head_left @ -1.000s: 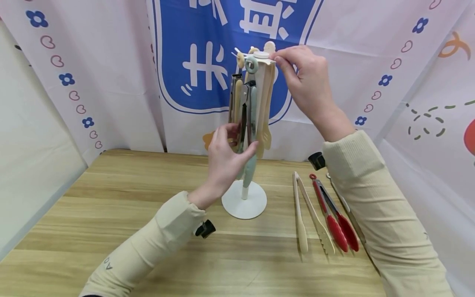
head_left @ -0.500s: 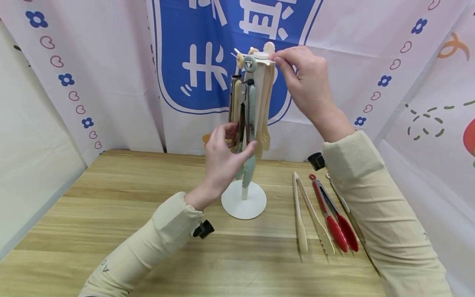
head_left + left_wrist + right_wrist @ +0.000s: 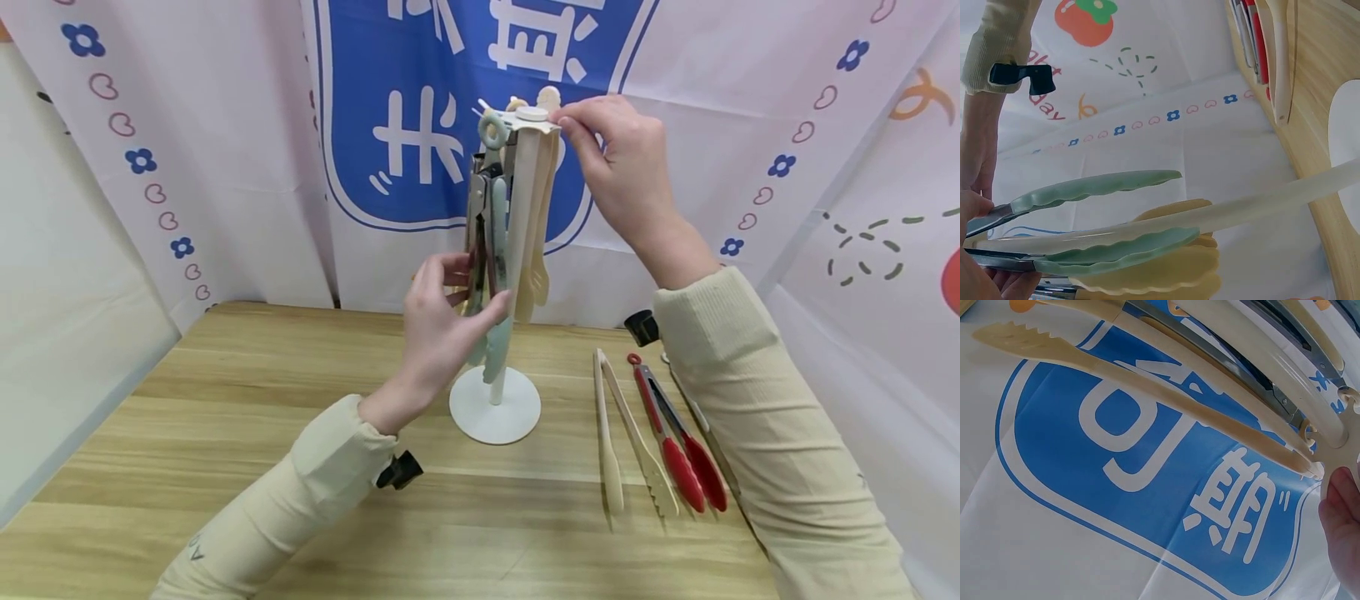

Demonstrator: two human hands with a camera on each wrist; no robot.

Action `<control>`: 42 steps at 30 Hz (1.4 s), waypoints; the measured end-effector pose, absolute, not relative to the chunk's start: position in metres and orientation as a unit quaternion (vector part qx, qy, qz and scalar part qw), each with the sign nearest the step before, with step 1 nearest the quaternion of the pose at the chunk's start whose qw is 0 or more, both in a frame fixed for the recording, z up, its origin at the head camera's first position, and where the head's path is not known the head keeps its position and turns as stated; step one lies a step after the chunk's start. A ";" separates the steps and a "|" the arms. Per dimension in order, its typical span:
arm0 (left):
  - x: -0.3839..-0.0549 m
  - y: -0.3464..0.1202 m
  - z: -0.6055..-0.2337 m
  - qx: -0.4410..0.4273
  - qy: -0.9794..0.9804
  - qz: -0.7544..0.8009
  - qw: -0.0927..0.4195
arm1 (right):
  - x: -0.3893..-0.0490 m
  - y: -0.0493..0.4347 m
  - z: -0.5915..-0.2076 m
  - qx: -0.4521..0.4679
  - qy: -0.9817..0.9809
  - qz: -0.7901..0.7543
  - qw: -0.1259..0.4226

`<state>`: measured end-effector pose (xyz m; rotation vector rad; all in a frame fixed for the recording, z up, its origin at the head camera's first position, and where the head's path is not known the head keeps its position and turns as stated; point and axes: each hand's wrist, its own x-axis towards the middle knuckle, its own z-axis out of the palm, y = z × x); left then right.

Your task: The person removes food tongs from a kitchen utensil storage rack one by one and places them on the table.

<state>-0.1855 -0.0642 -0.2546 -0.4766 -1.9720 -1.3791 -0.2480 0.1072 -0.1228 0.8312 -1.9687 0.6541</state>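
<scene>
A white stand [image 3: 496,408] with a round base holds several tongs from the hooked top of its pole. My left hand [image 3: 442,321] grips mint-green tongs [image 3: 498,242] by their metal arms, thumb on one arm and fingers on the other. Their ring hangs at the rack top. In the left wrist view, the green scalloped tips [image 3: 1097,186] stand apart on either side of the pole [image 3: 1254,205]. My right hand [image 3: 626,154] pinches the edge of the white rack top [image 3: 534,121]. Beige tongs [image 3: 1166,400] hang beside it; yellow-tipped tongs [image 3: 1166,269] are partly hidden behind.
On the wooden table [image 3: 247,433], right of the stand, lie beige tongs [image 3: 611,467] and red-tipped tongs [image 3: 682,475]. Another pair, mostly hidden, lies under my right forearm. A printed cloth [image 3: 420,192] hangs close behind the stand.
My left hand and the green tongs have shifted left around the stand, and the ring has moved left with them. The yellow tongs behind are more covered. My right hand stays on the rack top.
</scene>
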 end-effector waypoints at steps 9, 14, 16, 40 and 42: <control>-0.175 -0.080 -0.259 -0.174 -0.763 -0.522 0.339 | -0.248 0.107 -0.123 0.333 -0.791 0.265 0.440; -0.171 -0.089 -0.261 -0.171 -0.773 -0.512 0.335 | -0.248 0.107 -0.123 0.333 -0.793 0.260 0.439; -0.170 -0.093 -0.261 -0.168 -0.776 -0.511 0.331 | -0.248 0.108 -0.123 0.332 -0.795 0.258 0.437; -0.177 -0.143 -0.281 -0.108 -0.862 -0.420 0.263 | -0.246 0.108 -0.123 0.320 -0.808 0.256 0.423; -0.178 -0.147 -0.283 -0.102 -0.869 -0.414 0.251 | -0.246 0.108 -0.123 0.320 -0.809 0.255 0.423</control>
